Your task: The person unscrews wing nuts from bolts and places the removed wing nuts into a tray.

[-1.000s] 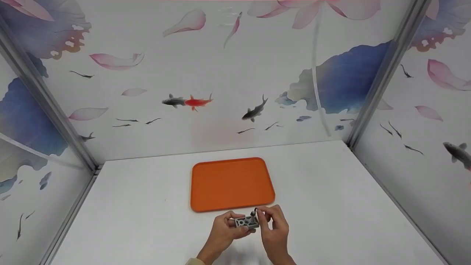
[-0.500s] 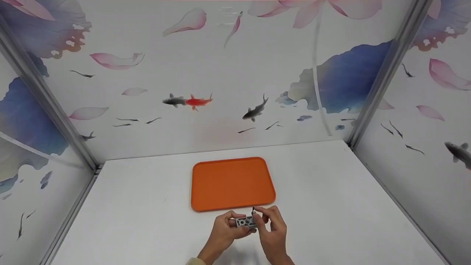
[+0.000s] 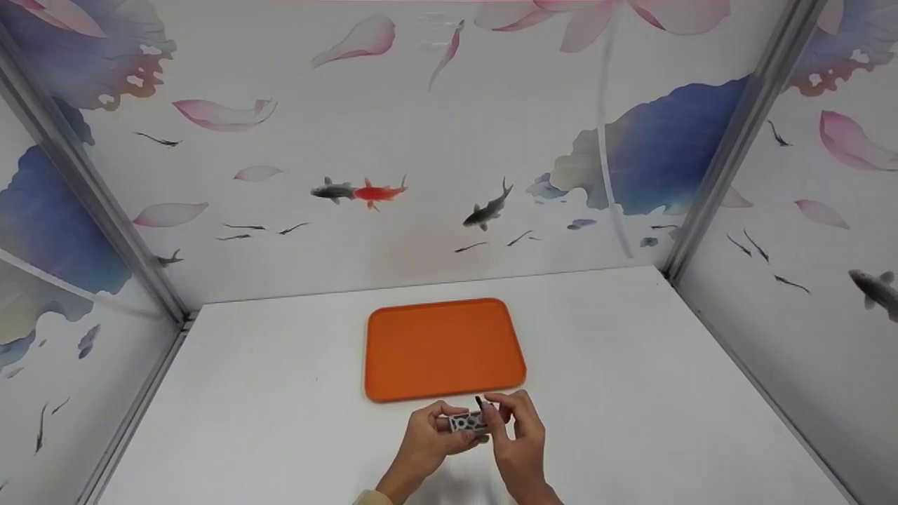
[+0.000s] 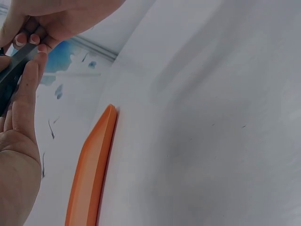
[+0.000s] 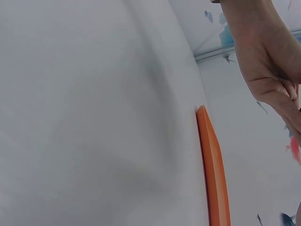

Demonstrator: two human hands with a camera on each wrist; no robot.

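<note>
My left hand (image 3: 428, 438) holds a small flat block (image 3: 463, 423) by its left end, thumb at the front and fingers behind. The block is pale with a honeycomb of dark holes; in the left wrist view its dark side (image 4: 11, 77) shows. A small black stub (image 3: 479, 402) sticks up at its right end. There my right hand (image 3: 519, 435) pinches the small piece bearing this stub between thumb and fingers, which hide most of it. In the left wrist view the right hand (image 4: 61, 21) comes in from the top, its fingertips at the block's end.
An orange tray (image 3: 445, 351) lies on the white table (image 3: 280, 393) just beyond my hands. Printed panels (image 3: 421, 140) with fish and petals wall the table at the back and both sides, with metal posts (image 3: 722, 154) at the corners.
My right hand has shifted slightly left over the block's right end, with thumb and fingers lower on the piece. The black stub now leans left. My left hand keeps its hold on the block.
</note>
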